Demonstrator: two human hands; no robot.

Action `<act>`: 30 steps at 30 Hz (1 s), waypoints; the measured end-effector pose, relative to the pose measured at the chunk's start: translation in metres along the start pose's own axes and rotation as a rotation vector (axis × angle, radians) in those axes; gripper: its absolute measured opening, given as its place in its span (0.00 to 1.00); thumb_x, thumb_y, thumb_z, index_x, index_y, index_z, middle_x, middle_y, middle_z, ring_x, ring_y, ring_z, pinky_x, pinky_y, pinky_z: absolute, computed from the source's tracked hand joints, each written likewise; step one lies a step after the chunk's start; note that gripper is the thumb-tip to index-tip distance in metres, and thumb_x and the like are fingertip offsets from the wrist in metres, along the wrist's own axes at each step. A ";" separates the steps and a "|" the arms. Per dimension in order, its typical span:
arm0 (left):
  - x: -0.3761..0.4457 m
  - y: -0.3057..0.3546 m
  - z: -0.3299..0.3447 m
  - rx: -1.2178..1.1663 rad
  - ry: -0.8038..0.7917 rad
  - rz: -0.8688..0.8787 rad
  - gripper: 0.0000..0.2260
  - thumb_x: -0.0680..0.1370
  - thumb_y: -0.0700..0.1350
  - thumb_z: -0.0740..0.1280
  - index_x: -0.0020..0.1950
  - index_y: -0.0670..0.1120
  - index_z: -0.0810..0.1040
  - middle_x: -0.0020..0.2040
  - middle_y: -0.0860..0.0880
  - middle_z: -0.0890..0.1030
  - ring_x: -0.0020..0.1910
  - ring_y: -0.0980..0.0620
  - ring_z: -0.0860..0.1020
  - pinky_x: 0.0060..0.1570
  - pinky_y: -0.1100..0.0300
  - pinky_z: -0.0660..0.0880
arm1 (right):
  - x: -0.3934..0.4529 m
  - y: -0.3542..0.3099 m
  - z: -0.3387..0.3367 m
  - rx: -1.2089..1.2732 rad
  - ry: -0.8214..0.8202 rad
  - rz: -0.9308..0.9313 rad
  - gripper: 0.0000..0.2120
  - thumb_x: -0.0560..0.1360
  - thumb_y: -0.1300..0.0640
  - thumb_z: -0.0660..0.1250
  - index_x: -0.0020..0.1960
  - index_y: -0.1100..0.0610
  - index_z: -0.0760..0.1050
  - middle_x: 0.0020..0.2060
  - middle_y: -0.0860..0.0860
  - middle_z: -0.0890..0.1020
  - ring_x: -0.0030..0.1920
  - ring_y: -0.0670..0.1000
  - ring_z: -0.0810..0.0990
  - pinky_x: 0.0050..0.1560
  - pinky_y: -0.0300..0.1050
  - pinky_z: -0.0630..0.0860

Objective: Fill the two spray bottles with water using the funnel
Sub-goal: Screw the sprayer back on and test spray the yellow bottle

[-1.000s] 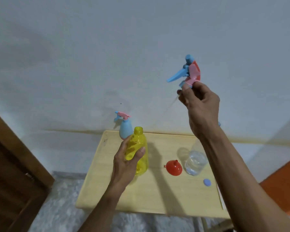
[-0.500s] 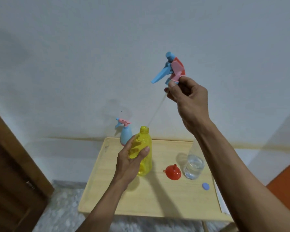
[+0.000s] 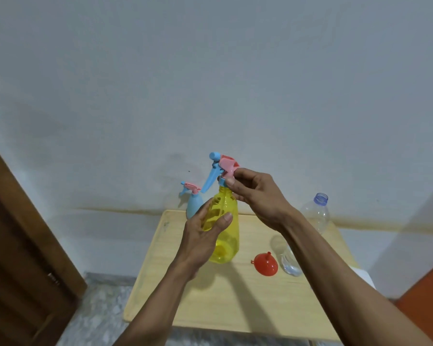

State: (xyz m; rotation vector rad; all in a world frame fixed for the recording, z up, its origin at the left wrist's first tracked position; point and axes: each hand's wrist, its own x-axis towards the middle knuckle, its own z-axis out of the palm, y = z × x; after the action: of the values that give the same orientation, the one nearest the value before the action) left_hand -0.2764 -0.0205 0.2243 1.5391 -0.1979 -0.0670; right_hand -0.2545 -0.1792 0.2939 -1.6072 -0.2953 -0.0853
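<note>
The left hand [image 3: 205,236] grips the translucent yellow plastic spray bottle [image 3: 224,228] upright on the pale wooden table [image 3: 210,308], steadying it; right hand [image 3: 258,196] pinches the blue-and-pink trigger sprayer head [image 3: 221,168] at its neck, probably seating it. The red plastic funnel [image 3: 266,264] lies nearby.

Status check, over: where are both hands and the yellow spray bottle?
Left hand grips yellow plastic spray bottle. Right hand pinches blue-and-pink trigger head at its neck. Red funnel idle on table; nothing in the way.
</note>
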 end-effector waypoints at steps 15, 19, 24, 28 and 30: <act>0.011 0.002 -0.011 -0.007 -0.009 -0.013 0.17 0.74 0.58 0.72 0.61 0.68 0.77 0.57 0.61 0.83 0.58 0.60 0.80 0.52 0.60 0.77 | 0.013 0.009 0.002 0.075 -0.016 0.022 0.04 0.77 0.60 0.72 0.52 0.56 0.83 0.47 0.53 0.86 0.50 0.50 0.84 0.54 0.43 0.80; 0.016 0.001 -0.014 0.008 -0.007 -0.003 0.21 0.74 0.61 0.72 0.67 0.64 0.75 0.60 0.57 0.82 0.61 0.55 0.79 0.58 0.52 0.78 | 0.018 0.009 0.002 0.039 0.064 0.015 0.06 0.77 0.58 0.73 0.54 0.55 0.82 0.48 0.54 0.86 0.50 0.49 0.84 0.54 0.46 0.80; 0.020 0.006 -0.016 0.008 0.001 0.014 0.22 0.73 0.60 0.72 0.67 0.63 0.76 0.58 0.58 0.83 0.59 0.57 0.80 0.58 0.53 0.78 | 0.021 0.009 0.006 -0.028 0.041 0.000 0.10 0.79 0.57 0.71 0.59 0.56 0.83 0.51 0.55 0.86 0.52 0.49 0.83 0.61 0.52 0.80; 0.021 0.012 -0.014 -0.013 -0.002 0.020 0.22 0.71 0.59 0.72 0.65 0.64 0.76 0.58 0.60 0.83 0.58 0.60 0.80 0.54 0.58 0.77 | 0.024 0.010 0.007 -0.056 0.088 -0.038 0.10 0.76 0.55 0.75 0.56 0.56 0.83 0.51 0.57 0.86 0.52 0.52 0.82 0.61 0.55 0.79; 0.023 0.013 -0.013 -0.024 0.001 0.022 0.22 0.71 0.60 0.73 0.65 0.64 0.77 0.58 0.60 0.83 0.58 0.60 0.80 0.55 0.57 0.78 | 0.025 0.010 0.006 -0.046 0.093 -0.035 0.08 0.76 0.56 0.75 0.55 0.53 0.83 0.49 0.52 0.87 0.51 0.49 0.83 0.56 0.49 0.80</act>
State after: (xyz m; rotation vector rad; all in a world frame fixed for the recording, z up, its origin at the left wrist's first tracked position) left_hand -0.2526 -0.0111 0.2393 1.5125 -0.2129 -0.0515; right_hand -0.2286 -0.1700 0.2893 -1.6383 -0.2511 -0.1948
